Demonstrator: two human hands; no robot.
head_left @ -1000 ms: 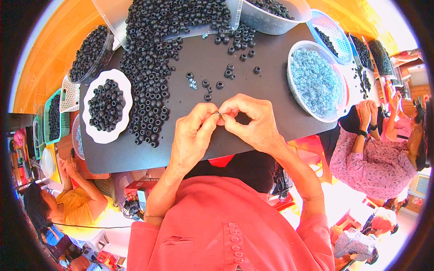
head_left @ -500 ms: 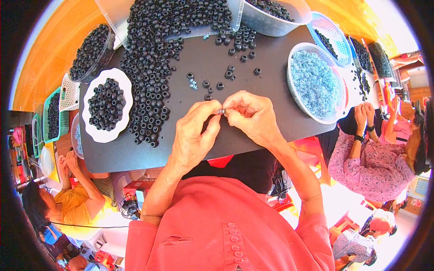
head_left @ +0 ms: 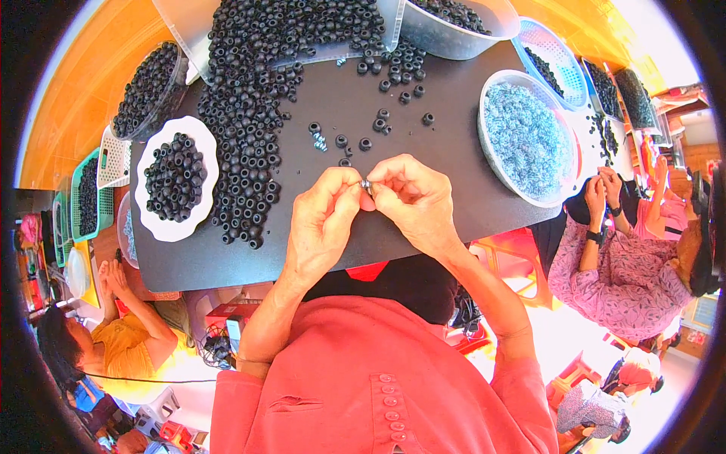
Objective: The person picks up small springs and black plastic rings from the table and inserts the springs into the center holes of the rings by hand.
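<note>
My left hand (head_left: pixel 321 223) and my right hand (head_left: pixel 416 204) meet over the near part of the dark table (head_left: pixel 333 98). Both are closed in a pinch, thumbs against forefingers. Between the fingertips sits a tiny shiny, coiled piece that looks like a metal spring (head_left: pixel 366 185), with something dark beside it, mostly covered by the fingers. Just beyond them lie a few loose black round plastic parts with holes (head_left: pixel 365 144) and a couple of small pale springs (head_left: pixel 320 141).
A big heap of black parts (head_left: pixel 246 144) spills from a clear bin (head_left: pixel 393 30). Left stands a scalloped white plate (head_left: pixel 162 227) of black parts; right, a bowl (head_left: pixel 484 144) full of bluish springs. People sit working on the left (head_left: pixel 128 344) and right (head_left: pixel 612 280).
My hands stay almost in place; the fingertips have shifted slightly around the small piece, showing more of its coils. The person on the right has moved their hands a little.
</note>
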